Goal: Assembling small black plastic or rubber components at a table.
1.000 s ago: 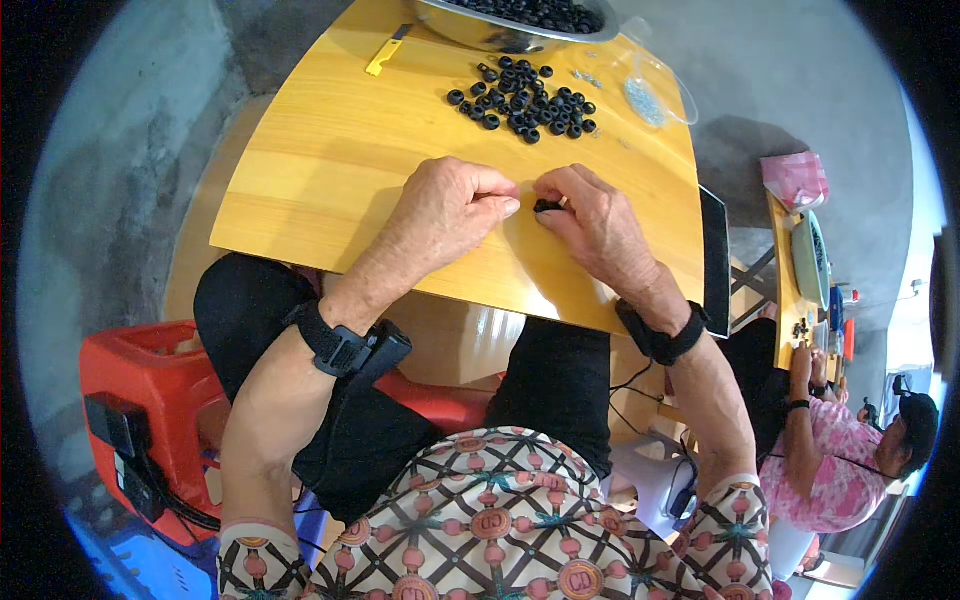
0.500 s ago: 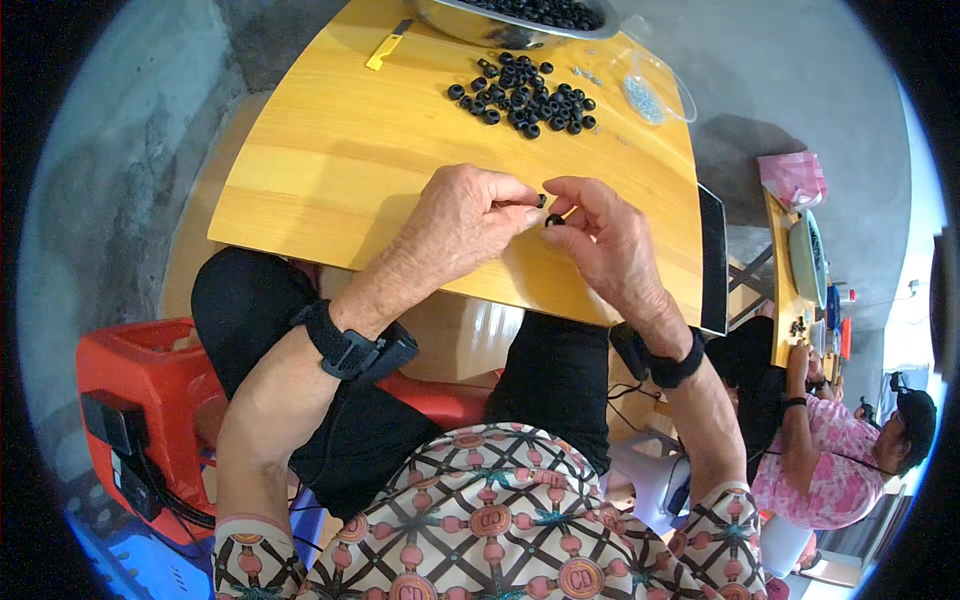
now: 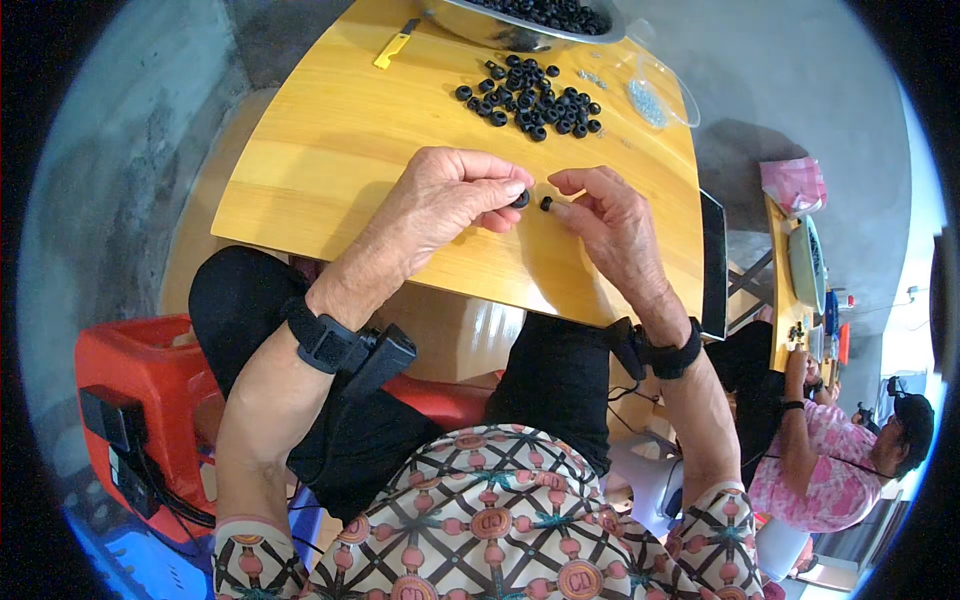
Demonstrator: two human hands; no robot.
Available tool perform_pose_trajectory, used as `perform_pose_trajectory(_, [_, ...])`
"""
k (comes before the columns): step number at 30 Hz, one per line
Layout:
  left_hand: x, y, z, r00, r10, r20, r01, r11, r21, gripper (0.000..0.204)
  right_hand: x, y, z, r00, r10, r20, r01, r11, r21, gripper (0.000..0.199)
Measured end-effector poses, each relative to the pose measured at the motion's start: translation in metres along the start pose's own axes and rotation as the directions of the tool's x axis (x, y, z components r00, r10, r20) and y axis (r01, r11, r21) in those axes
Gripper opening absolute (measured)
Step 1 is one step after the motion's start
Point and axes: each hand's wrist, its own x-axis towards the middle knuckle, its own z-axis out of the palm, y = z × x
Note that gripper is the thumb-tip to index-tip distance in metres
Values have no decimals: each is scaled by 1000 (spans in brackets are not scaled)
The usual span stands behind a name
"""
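Above the front part of the wooden table, my left hand [image 3: 455, 195] pinches a small round black part [image 3: 520, 199] between thumb and fingertips. Just to its right, my right hand [image 3: 605, 215] has a smaller black ring-like piece [image 3: 546, 203] at its thumb tip, with the index finger raised over it. A narrow gap separates the two pieces. Farther back on the table lies a loose pile of hollow round black parts [image 3: 535, 100], similar in look to the one in my left hand.
A metal bowl [image 3: 515, 38] full of black parts stands at the far edge. Beside it, a clear container [image 3: 648, 103] holds small shiny pieces. A yellow-handled cutter [image 3: 392, 49] lies at the back left. A person in pink [image 3: 825, 465] sits at another table on the right.
My left hand has turned and moved slightly left, bringing its black part into fuller view. My right hand has shifted slightly up and its piece now shows at the thumb tip.
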Motion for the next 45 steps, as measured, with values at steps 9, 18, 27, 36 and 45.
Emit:
perform_pose_trajectory(9, [2,-7,-6,995,-42,93,62,973,-224,25,7,6,9,987,-129,91,143,977,-159,14])
perform_pose_trajectory(18, [3,-8,-3,987,-72,141,106,963,-249,27,-17,-6,10,970,197,145,-239,887,395,12])
perform_pose_trajectory(27, [4,-9,-1,977,-84,195,160,894,-419,28,-29,-18,17,986,167,22,-138,728,671,18])
perform_pose_trajectory(36, [0,-6,-3,969,-91,230,190,872,-451,29,-38,-17,20,962,264,74,-205,514,833,20])
perform_pose_trajectory(45, [0,-9,-6,975,-43,219,151,849,-506,29,-41,-17,26,952,277,127,-240,422,874,23])
